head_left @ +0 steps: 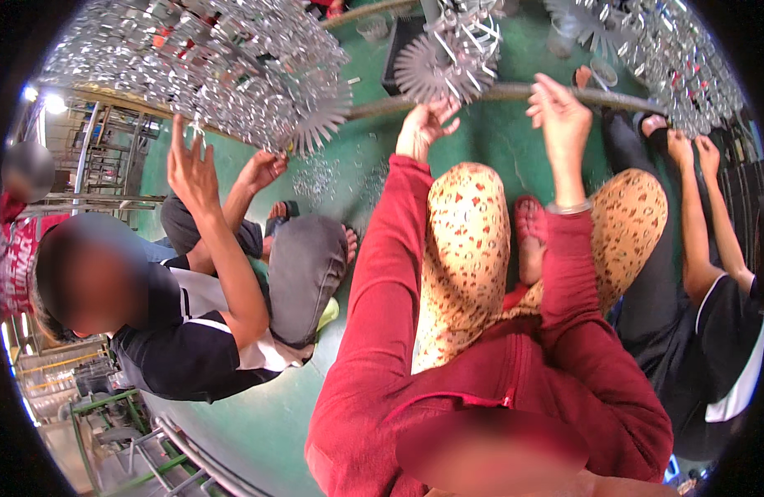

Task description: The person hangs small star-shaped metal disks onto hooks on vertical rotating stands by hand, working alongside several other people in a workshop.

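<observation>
A round fan of flat silvery metal strips [427, 73] hangs in front of me from a cluster of shiny metal pieces. At its lower edge is my left hand [430, 126], fingers spread; whether the fingertips grip a strip is hard to see. To the right, my right hand [560, 116] is raised apart from the metal, its fingers loosely bent and separate, with nothing visible in them. Behind both hands runs a long horizontal bar [523, 93].
Dense hanging metal pieces [191, 58] fill the upper left, with more [680, 66] at upper right. A person [191, 323] sits close on my left, another [722, 331] on my right, both with hands raised to the metal. A dark crate [403, 50] and scattered metal bits [316, 182] lie on the green floor.
</observation>
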`<state>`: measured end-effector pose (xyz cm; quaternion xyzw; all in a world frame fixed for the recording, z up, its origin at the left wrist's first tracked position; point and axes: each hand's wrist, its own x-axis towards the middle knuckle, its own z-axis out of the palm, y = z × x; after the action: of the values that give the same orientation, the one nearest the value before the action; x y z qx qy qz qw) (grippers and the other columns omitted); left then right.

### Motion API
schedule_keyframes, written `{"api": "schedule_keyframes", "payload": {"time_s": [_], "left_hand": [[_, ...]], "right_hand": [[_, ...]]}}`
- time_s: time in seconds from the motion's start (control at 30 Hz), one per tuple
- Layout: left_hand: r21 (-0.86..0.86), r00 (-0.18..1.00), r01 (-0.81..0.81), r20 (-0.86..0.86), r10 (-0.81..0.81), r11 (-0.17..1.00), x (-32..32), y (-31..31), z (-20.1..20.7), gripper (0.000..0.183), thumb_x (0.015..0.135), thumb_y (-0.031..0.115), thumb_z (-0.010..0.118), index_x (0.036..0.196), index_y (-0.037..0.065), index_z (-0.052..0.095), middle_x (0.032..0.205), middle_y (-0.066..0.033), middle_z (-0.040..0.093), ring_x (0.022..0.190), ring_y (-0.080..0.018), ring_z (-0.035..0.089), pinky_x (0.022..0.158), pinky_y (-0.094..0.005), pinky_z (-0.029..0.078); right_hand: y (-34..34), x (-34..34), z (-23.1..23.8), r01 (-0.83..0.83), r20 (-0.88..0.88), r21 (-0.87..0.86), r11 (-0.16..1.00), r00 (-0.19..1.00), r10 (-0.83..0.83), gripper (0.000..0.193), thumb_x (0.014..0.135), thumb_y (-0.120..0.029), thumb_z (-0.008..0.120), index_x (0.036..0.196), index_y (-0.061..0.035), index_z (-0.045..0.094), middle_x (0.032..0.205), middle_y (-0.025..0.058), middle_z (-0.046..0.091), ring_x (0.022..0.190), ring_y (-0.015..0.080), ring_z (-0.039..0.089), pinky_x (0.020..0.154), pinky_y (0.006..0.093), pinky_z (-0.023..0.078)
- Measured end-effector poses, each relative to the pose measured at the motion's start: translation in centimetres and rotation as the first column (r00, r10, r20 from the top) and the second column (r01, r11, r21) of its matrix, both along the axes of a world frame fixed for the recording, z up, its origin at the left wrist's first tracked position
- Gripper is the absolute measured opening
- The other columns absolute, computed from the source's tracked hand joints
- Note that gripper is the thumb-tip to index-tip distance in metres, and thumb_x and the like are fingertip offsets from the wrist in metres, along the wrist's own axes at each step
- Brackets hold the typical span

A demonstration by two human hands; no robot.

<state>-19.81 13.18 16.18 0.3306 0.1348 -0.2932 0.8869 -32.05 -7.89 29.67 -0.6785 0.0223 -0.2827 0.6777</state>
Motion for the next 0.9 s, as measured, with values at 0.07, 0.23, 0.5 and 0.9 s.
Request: {"api": "schedule_keyframes", "payload": {"time_s": [0.07,0.23,0.5,0.9], "left_hand": [[0.014,1.000,-0.028,0.007,0.028,1.000,-0.1,0.4,-0.2,0.014,0.083,0.006,0.058,0.096,0.011,0.057,0.100,-0.0061,0.065,0.103,-0.0231,0.058,0.088,-0.0525,0.038],[0.005,1.000,0.007,0.006,-0.007,1.000,0.4,-0.2,0.1,0.015,0.084,0.005,0.057,0.097,0.011,0.056,0.099,-0.0064,0.065,0.103,-0.0234,0.058,0.089,-0.0521,0.036],[-0.011,0.998,0.036,0.042,-0.035,0.999,-0.3,1.2,-1.0,0.024,0.082,0.011,0.064,0.104,0.009,0.054,0.106,-0.0050,0.060,0.105,-0.0253,0.054,0.082,-0.0571,0.042],[-0.233,0.995,-0.066,0.053,0.080,0.970,0.5,3.0,-1.3,0.049,0.083,0.040,0.062,0.118,0.009,0.046,0.124,-0.0188,0.049,0.113,-0.0366,0.049,0.088,-0.0622,0.040]], "right_hand": [[-1.5,-1.2,-0.2,0.053,-0.084,-0.051,0.997,0.995,-0.057,0.024,0.084,-0.010,0.063,0.106,-0.0003,0.064,0.075,0.0075,0.064,0.055,0.0065,0.055,0.044,0.0186,0.042],[-2.0,-1.6,-3.8,-0.028,-0.281,-0.111,0.993,0.960,-0.004,0.023,0.084,-0.009,0.062,0.106,-0.0025,0.065,0.071,0.0039,0.064,0.054,0.0048,0.055,0.043,0.0186,0.041],[0.3,-0.1,-10.2,-0.277,-0.528,-0.081,0.957,0.827,0.195,0.023,0.084,-0.008,0.057,0.105,-0.0007,0.064,0.072,0.0064,0.065,0.055,0.0101,0.058,0.047,0.0240,0.047],[5.4,2.9,-12.6,-0.199,-0.011,0.954,0.223,0.723,0.691,0.034,0.088,0.003,0.048,0.119,0.0075,0.037,0.121,0.0237,0.048,0.115,0.0366,0.047,0.103,0.0431,0.038]]}}
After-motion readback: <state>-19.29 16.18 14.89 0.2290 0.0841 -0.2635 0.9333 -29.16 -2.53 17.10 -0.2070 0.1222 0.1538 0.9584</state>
